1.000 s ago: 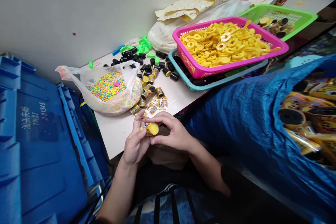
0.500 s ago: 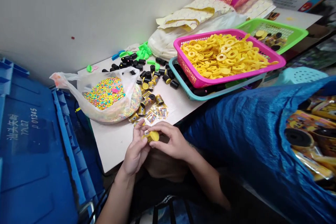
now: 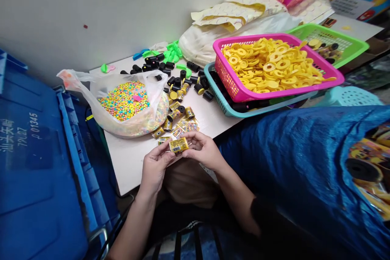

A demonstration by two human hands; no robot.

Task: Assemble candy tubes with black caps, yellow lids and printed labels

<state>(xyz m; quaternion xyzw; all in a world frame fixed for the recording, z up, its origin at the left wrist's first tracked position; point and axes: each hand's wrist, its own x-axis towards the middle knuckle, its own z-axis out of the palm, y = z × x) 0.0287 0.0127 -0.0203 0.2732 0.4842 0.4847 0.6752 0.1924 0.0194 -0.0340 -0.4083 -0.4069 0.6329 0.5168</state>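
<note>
Between my two hands lies a small cylindrical canister (image 3: 178, 145) on its side, wrapped in a yellow printed label with a barcode. My left hand (image 3: 156, 165) grips its left end between thumb and fingers. At the right end, my right hand (image 3: 204, 151) pinches it the same way. Just beyond my fingers, several labelled yellow canisters (image 3: 167, 124) and loose printed labels (image 3: 183, 124) lie on the white table (image 3: 128, 166). Farther back are many black canisters (image 3: 171, 81), some with yellow ends.
A plastic bag of coloured beads (image 3: 128, 130) stands at the table's left. To the right, a pink basket of yellow rings (image 3: 339, 78) rests on a teal basket (image 3: 225, 109). A large blue sack (image 3: 274, 150) bulges at my right; blue crates (image 3: 33, 170) stand left.
The canister has turned in my fingers: its yellow end faced me before, and now its printed side with the barcode does. Both hands have moved slightly up. The camera view has shifted a little.
</note>
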